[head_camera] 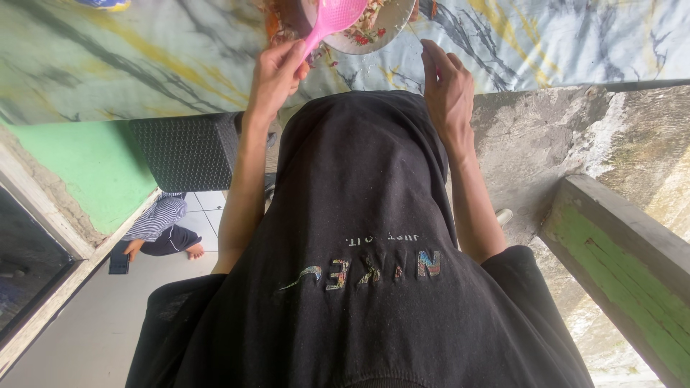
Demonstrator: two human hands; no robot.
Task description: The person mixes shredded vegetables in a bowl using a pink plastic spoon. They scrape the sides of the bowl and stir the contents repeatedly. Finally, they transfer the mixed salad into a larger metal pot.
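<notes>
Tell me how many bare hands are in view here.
2. The left hand grips a pink plastic spoon over a round bowl of food; the right hand is beside that bowl. Others may be hidden.

Single head-worn view, looking steeply down own black-shirted torso (359, 273); marbled tabletop (144, 57) close at top edge, floor (93, 330) far below

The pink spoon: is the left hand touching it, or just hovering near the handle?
Touching. The head view shows the left hand with fingers wrapped around the handle of the pink spoon, whose head lies over the food in the bowl.
</notes>
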